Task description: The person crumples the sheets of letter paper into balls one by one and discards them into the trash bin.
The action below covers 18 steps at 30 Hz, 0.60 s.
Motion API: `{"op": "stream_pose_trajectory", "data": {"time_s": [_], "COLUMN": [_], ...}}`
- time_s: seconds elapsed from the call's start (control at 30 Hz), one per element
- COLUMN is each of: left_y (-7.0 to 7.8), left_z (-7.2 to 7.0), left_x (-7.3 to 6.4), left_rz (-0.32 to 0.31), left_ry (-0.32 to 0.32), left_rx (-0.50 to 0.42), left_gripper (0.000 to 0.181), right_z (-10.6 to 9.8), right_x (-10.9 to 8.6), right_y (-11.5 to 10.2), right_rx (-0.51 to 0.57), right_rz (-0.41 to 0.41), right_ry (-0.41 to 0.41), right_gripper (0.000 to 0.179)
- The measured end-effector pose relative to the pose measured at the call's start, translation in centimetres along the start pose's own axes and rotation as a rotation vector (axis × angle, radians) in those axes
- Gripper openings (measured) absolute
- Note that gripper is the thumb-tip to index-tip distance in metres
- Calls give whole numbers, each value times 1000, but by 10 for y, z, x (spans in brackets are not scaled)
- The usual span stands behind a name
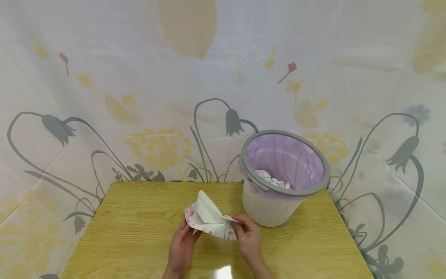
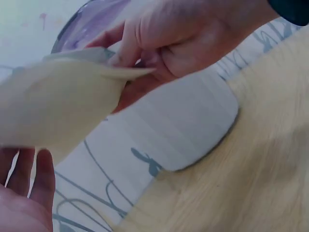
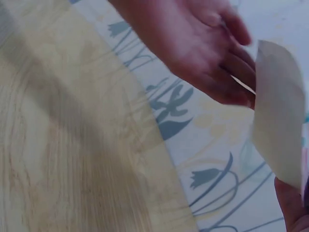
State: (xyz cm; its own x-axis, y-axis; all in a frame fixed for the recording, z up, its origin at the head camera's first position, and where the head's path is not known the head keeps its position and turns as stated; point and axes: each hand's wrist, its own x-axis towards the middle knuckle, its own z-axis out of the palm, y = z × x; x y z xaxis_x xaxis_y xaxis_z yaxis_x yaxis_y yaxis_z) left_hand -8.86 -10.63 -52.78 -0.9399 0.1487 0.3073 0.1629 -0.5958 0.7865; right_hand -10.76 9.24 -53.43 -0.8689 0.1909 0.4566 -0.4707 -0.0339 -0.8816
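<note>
A white paper napkin with pink flowers along its printed side is held up above the table, partly folded, with one flap standing up. My right hand pinches its right edge between thumb and fingers; the left wrist view shows this pinch of the right hand close up. At the opposite edge, my left hand supports the napkin from behind and below. In the right wrist view, the fingers of the left hand touch the paper, with the thumb held apart from it.
A white bin with a grey rim and purple liner stands at the back right of the wooden table. Crumpled floral paper lies inside it. A flower-patterned sheet hangs behind and around the table.
</note>
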Motion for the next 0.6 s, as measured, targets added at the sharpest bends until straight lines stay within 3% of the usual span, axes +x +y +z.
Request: {"op": "stream_pose_trajectory", "data": {"time_s": [0.13,0.33,0.53,0.6], "left_y": [-1,-2,5,8], "left_z": [7,10,9,10], "left_x": [6,10,14,15], "left_rz": [85,276,343,352], "left_ry": [3,-106,-196,-263], "left_rx": [270,549,834,937], "left_gripper": [44,50,59,59], "right_z": [2,-4,-10,-9], "right_x": [-4,-1,5,8], "right_y": [1,-1,-1,-6], "right_rx": [1,-23,-55,-111], "right_rz": [-12,-44,-112,-141], "right_ry": [-86,-181,-293,-311], "right_gripper": [21,19,21,24]}}
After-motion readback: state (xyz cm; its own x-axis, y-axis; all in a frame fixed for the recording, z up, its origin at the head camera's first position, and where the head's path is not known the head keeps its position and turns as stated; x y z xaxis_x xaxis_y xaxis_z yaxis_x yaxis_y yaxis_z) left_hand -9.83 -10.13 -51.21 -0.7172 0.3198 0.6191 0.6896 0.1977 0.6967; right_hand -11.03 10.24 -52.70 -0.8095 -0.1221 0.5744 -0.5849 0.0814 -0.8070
